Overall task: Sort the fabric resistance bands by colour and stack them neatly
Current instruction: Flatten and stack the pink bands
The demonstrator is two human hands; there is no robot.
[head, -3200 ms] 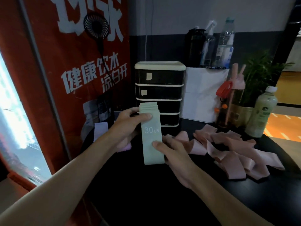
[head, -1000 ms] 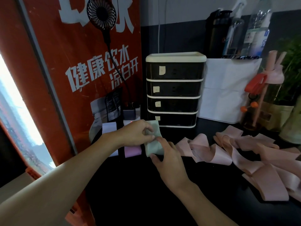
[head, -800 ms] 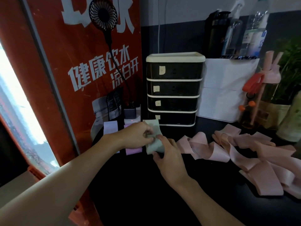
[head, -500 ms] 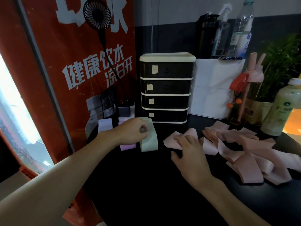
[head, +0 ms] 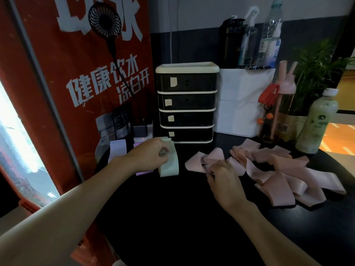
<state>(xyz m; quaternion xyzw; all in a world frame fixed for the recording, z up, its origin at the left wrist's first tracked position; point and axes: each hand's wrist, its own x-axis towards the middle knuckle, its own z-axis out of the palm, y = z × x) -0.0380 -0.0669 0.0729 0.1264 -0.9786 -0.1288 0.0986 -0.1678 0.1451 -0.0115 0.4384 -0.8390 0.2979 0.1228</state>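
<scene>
A folded stack of pale green bands [head: 170, 163] stands on the black table [head: 172, 217] in front of the drawer unit. My left hand [head: 151, 154] grips its upper left side with curled fingers. Beside it lie a purple band stack [head: 143, 170], mostly hidden by my hand, and a white stack [head: 117, 148]. A loose heap of pink bands [head: 269, 169] spreads across the right of the table. My right hand [head: 221, 174] pinches the near left end of a pink band [head: 196, 164].
A small black drawer unit [head: 186, 102] stands at the back, a white box [head: 242, 104] to its right. Bottles [head: 317, 120] and a plant [head: 315, 73] crowd the back right. A red sign with a clip fan [head: 104, 20] walls the left.
My right hand left the green stack and moved right onto the pink heap, where it now pinches a band. My left hand stayed on the green stack, set down beside the purple one.
</scene>
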